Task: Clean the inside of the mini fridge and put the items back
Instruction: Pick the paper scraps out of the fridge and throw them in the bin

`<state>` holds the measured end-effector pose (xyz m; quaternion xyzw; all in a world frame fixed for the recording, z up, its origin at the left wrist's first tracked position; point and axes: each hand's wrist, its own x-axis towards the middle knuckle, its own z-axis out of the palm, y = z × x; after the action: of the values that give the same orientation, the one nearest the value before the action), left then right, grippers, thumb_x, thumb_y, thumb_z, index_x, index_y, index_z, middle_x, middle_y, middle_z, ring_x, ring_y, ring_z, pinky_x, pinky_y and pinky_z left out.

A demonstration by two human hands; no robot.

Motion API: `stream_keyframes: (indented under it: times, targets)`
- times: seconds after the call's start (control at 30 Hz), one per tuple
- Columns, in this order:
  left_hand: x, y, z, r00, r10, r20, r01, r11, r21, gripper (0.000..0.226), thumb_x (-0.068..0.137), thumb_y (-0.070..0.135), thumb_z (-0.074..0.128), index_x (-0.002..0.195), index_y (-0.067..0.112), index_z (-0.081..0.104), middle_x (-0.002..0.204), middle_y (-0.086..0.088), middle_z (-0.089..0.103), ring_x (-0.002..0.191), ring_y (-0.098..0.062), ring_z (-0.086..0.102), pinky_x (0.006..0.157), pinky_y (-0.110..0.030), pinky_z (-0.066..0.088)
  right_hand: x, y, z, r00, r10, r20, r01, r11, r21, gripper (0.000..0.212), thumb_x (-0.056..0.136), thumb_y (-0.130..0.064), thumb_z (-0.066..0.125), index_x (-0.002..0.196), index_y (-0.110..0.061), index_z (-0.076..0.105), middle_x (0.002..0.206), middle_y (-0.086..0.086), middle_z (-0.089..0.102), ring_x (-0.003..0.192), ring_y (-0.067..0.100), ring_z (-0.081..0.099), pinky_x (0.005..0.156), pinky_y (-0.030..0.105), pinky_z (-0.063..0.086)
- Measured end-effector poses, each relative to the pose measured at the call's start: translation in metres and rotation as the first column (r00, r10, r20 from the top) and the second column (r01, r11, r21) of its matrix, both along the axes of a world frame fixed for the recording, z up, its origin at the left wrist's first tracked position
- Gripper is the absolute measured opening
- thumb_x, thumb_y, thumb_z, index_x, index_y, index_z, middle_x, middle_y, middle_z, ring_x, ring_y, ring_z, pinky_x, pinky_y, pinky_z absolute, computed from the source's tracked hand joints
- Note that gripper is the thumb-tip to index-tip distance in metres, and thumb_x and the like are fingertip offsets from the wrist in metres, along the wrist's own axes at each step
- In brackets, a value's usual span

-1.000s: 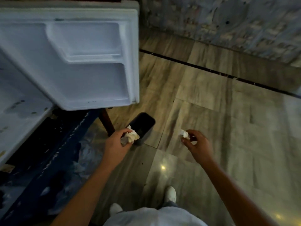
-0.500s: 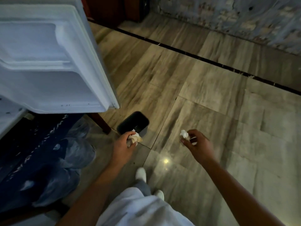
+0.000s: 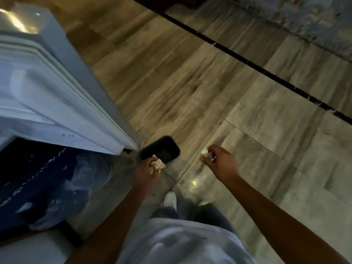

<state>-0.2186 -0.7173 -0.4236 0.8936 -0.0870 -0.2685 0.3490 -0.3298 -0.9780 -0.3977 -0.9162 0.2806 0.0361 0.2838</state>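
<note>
Risk as we see it: our left hand (image 3: 147, 167), fingers curled round a crumpled tissue wad (image 3: 157, 164) over the near rim of the small dark bin (image 3: 147, 149), may drop it short onto glossy tile; our right hand (image 3: 219, 161) pinches a smaller wad (image 3: 204, 151) well off the bin. The smooth white fridge door (image 3: 47, 103) hangs open at left.

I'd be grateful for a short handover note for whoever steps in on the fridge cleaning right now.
Left hand grips a crumpled tissue wad at the near edge of the dark bin on the floor.
Right hand pinches a smaller tissue piece, off to the bin's right.
Fridge door stands open at left.
Done: wipes appear used.
Left: drop both pieces in the bin; the fridge's interior is out of view, so check it, then restock.
</note>
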Motion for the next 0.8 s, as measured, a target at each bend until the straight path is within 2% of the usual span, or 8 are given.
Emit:
stream_keyframes:
  times: [0.07,0.13,0.17,0.3,0.37,0.5,0.63,0.8]
  targets:
    - [0.007,-0.006,-0.018,0.999,0.041,0.001,-0.041,0.999,0.036,0.031,0.093,0.028,0.062,0.121,0.016,0.063,0.120,-0.008,0.068,0.108,-0.026,0.065,0.093,-0.034,0.051,0.022,-0.015,-0.010,0.998,0.061,-0.031,-0.061,0.998,0.021,0.038,0.082,-0.059,0.063,0.109,-0.033,0.055,0.103,-0.006,0.067,0.085,0.015,0.067,0.074,0.035,0.057]
    - [0.012,-0.006,-0.068,0.994,0.112,-0.005,-0.111,0.991,0.078,0.043,0.093,0.051,0.048,0.116,0.019,0.064,0.114,-0.008,0.071,0.101,-0.027,0.069,0.088,-0.035,0.054,0.045,-0.033,-0.024,0.986,0.154,-0.064,-0.151,0.988,0.040,0.037,0.082,-0.056,0.065,0.109,-0.033,0.055,0.105,-0.005,0.067,0.088,0.017,0.067,0.075,0.034,0.055]
    - [0.011,-0.010,-0.080,0.984,0.176,-0.021,-0.174,0.980,0.093,0.041,0.090,0.050,0.049,0.115,0.020,0.064,0.112,-0.008,0.072,0.100,-0.028,0.069,0.088,-0.036,0.054,0.056,-0.040,-0.029,0.975,0.206,-0.082,-0.202,0.978,0.047,0.037,0.082,-0.054,0.066,0.109,-0.032,0.055,0.105,-0.005,0.066,0.087,0.017,0.066,0.075,0.033,0.054]
    - [0.003,-0.045,-0.043,0.954,0.298,0.037,-0.301,0.948,0.108,0.031,0.086,0.009,0.065,0.117,0.013,0.065,0.117,-0.010,0.070,0.105,-0.029,0.067,0.092,-0.032,0.050,0.079,-0.067,-0.051,0.940,0.329,-0.086,-0.323,0.943,0.082,0.036,0.082,-0.047,0.071,0.106,-0.025,0.058,0.101,-0.001,0.067,0.082,0.019,0.066,0.069,0.028,0.049]
    - [-0.002,-0.065,-0.067,0.900,0.434,0.049,-0.436,0.888,0.143,0.031,0.087,0.010,0.066,0.118,0.013,0.065,0.119,-0.009,0.069,0.107,-0.029,0.066,0.092,-0.032,0.050,0.107,-0.087,-0.079,0.876,0.460,-0.146,-0.445,0.887,0.125,0.035,0.081,-0.048,0.071,0.104,-0.025,0.058,0.099,-0.002,0.067,0.082,0.020,0.065,0.067,0.027,0.045]
    - [-0.002,-0.074,-0.082,0.856,0.515,0.048,-0.515,0.838,0.179,0.034,0.082,0.010,0.071,0.116,0.013,0.066,0.116,-0.014,0.071,0.105,-0.033,0.067,0.088,-0.033,0.050,0.126,-0.087,-0.104,0.846,0.513,-0.146,-0.499,0.858,0.125,0.036,0.081,-0.051,0.070,0.102,-0.025,0.057,0.099,-0.002,0.067,0.083,0.022,0.066,0.067,0.030,0.047]
    - [0.004,-0.089,-0.128,0.848,0.531,-0.004,-0.521,0.834,0.181,0.029,0.083,0.012,0.073,0.111,0.012,0.067,0.110,-0.014,0.072,0.100,-0.031,0.068,0.082,-0.028,0.047,0.141,-0.099,-0.163,0.833,0.513,-0.207,-0.497,0.858,0.128,0.033,0.081,-0.050,0.070,0.101,-0.027,0.057,0.099,-0.002,0.067,0.086,0.023,0.066,0.069,0.029,0.046]
    - [0.031,-0.083,-0.194,0.842,0.538,-0.036,-0.519,0.827,0.215,0.031,0.087,0.019,0.071,0.116,0.021,0.063,0.114,-0.005,0.069,0.103,-0.023,0.066,0.084,-0.029,0.048,0.165,-0.089,-0.233,0.814,0.551,-0.184,-0.526,0.833,0.168,0.034,0.082,-0.045,0.071,0.107,-0.025,0.059,0.104,0.000,0.067,0.091,0.024,0.066,0.072,0.030,0.047]
